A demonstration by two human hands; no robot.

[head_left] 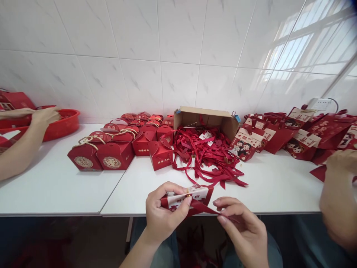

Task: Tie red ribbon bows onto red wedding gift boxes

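Observation:
My left hand [166, 210] is closed around a small red and white gift box [205, 194], with the thumb pressed on its top beside a tiny gold-coloured piece. A dark red ribbon [201, 207] runs from the box toward the right. My right hand [242, 223] pinches the ribbon's end between thumb and fingertips. Both hands are at the table's front edge, the box tilted between them. Just beyond lies a loose heap of red ribbons [200, 152], spilling out of a cardboard box [206, 114] lying on its side. The underside of the gift box is hidden.
Several red gift boxes [118, 154], some with rope handles, stand at left on the white table [69, 190]. Several red and white gift boxes [247, 139] stand at right. A co-worker's hands [46, 119] are at a red basin [65, 124]; another person's hand [340, 163] is at far right.

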